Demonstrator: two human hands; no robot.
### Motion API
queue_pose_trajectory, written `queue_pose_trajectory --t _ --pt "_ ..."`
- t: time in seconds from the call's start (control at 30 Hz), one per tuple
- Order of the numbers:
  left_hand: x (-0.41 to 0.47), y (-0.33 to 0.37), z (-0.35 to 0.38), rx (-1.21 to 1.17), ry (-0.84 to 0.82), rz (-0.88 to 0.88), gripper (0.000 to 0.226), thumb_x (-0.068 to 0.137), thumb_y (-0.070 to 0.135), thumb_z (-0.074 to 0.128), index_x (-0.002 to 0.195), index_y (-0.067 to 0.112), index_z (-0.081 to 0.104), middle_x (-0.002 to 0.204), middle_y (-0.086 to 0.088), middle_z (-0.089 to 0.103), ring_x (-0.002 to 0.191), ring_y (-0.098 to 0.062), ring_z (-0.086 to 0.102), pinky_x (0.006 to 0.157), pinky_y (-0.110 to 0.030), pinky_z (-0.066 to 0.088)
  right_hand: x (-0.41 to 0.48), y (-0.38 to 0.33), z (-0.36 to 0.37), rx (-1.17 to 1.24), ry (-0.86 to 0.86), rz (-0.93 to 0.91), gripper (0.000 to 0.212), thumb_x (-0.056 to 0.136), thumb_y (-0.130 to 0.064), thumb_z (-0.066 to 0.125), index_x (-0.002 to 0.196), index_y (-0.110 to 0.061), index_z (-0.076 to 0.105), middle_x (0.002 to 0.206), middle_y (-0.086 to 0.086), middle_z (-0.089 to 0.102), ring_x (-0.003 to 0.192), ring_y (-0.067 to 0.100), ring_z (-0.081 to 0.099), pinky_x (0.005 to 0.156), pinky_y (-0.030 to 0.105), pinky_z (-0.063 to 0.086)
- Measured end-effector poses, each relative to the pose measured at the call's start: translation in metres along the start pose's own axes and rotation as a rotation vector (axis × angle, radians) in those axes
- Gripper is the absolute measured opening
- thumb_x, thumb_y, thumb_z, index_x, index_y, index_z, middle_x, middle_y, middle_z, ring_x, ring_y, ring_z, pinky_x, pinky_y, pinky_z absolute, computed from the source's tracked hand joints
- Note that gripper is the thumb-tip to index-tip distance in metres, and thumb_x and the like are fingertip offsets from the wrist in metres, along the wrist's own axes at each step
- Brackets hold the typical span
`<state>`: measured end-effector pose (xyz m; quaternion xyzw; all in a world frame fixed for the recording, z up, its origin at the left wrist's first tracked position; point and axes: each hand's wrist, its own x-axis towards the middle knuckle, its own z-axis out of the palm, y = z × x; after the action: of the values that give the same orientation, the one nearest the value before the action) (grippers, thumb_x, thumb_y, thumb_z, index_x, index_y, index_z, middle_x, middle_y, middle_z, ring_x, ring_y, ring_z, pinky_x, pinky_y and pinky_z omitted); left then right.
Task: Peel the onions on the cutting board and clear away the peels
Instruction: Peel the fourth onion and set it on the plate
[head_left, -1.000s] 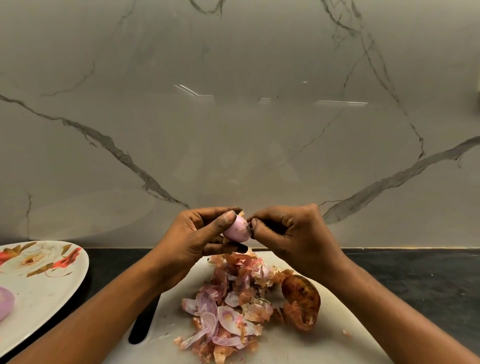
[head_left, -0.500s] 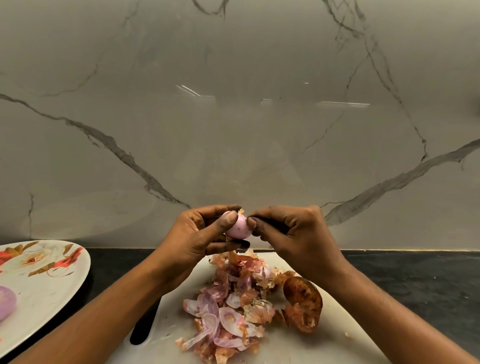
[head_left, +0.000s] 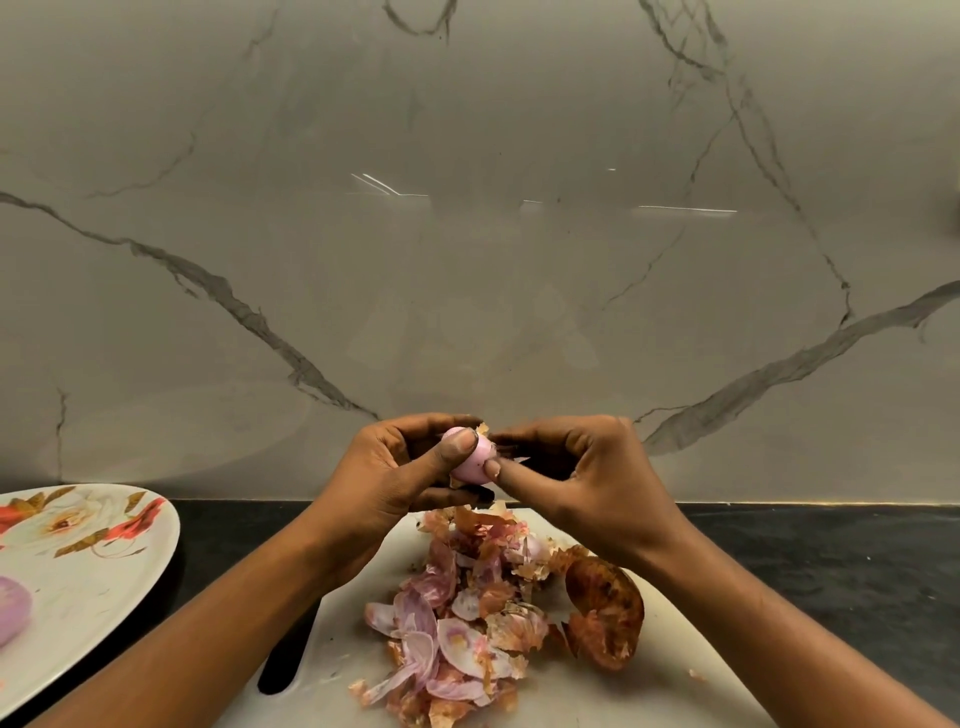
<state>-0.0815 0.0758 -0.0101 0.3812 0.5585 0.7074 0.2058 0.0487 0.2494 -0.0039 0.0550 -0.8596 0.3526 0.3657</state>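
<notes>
Small pink, mostly peeled onion (head_left: 470, 460) was held up above the white plastic cutting board (head_left: 597, 701), gripped btwn thumb & fingers of the left hand (head_left: 400, 483). The right hand (head_left: 582, 478) pinched a tan scrap of dry skin (head_left: 506, 451) at the onion's top end. A heap of pink & tan onion peels (head_left: 462, 618) lay mid-board. A brown unpeeled onion (head_left: 605, 608) lay on its side just right of the heap, touching it, w/ loose skin flaking.
</notes>
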Motion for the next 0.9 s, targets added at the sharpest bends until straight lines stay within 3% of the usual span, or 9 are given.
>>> queue_pose_trajectory --t 0.1,0.2,0.4,0.53,0.63,0.77,0.9 --pt "-0.001 -0.003 0.002 0.074 0.030 0.044 0.036 0.082 0.024 0.075 0.115 0.010 0.075 0.106 -0.009 0.081 0.093 -0.029 0.080 0.071 -0.031 0.066 -0.002 -0.005 0.001 -0.039 -0.024 -0.028 0.023 0.092 -0.031 0.080 0.113 -0.023 0.081 0.097 -0.011 0.082 0.085 0.003 0.078 0.073 0.027 0.066" --pt "-0.001 -0.004 0.001 0.094 0.023 0.049 0.037 0.081 0.025 0.074 0.115 0.010 0.076 0.105 -0.007 0.081 0.093 -0.029 0.080 0.070 -0.032 0.066 0.000 -0.004 -0.001 -0.064 -0.040 -0.029 0.027 0.093 -0.040 0.074 0.109 -0.020 0.083 0.092 -0.007 0.082 0.079 0.011 0.078 0.066 0.038 0.066" --pt "0.001 -0.004 -0.003 0.032 -0.005 0.020 0.039 0.087 0.023 0.071 0.122 0.008 0.074 0.112 -0.014 0.079 0.092 -0.042 0.078 0.078 -0.040 0.067 0.002 0.002 -0.005 -0.065 0.008 -0.002 0.014 0.096 -0.012 0.075 0.105 -0.017 0.084 0.088 -0.011 0.081 0.077 0.009 0.076 0.067 0.031 0.065" --pt "0.001 -0.003 -0.004 -0.005 -0.006 0.021 0.039 0.086 0.021 0.070 0.123 0.009 0.073 0.112 -0.014 0.079 0.091 -0.045 0.078 0.076 -0.037 0.067 0.003 0.002 -0.002 -0.043 0.075 0.034 0.013 0.095 -0.013 0.070 0.093 -0.021 0.080 0.083 -0.009 0.077 0.076 0.012 0.076 0.067 0.035 0.066" --pt "0.002 -0.004 -0.005 -0.052 -0.028 0.007 0.040 0.089 0.019 0.068 0.127 0.008 0.071 0.117 -0.017 0.077 0.097 -0.046 0.077 0.079 -0.036 0.067 0.005 0.001 -0.004 -0.009 0.067 0.097 0.019 0.102 -0.009 0.058 0.086 -0.012 0.069 0.082 0.003 0.076 0.074 0.015 0.077 0.062 0.032 0.065" --pt "0.004 -0.004 -0.010 -0.155 -0.088 -0.015 0.039 0.096 0.018 0.069 0.133 0.009 0.069 0.129 -0.017 0.073 0.108 -0.048 0.073 0.087 -0.040 0.065 0.008 -0.002 -0.007 0.105 0.033 0.182 0.030 0.099 -0.024 0.041 0.082 -0.006 0.060 0.080 0.019 0.072 0.069 0.024 0.076 0.055 0.032 0.060" --pt "0.006 -0.007 -0.012 -0.148 -0.106 0.014 0.042 0.095 0.016 0.069 0.137 0.010 0.066 0.136 -0.012 0.070 0.116 -0.044 0.071 0.095 -0.043 0.062 0.007 -0.004 -0.003 0.088 -0.052 0.235 0.032 0.110 -0.018 0.047 0.083 -0.010 0.062 0.077 0.014 0.074 0.065 0.024 0.075 0.054 0.034 0.060"
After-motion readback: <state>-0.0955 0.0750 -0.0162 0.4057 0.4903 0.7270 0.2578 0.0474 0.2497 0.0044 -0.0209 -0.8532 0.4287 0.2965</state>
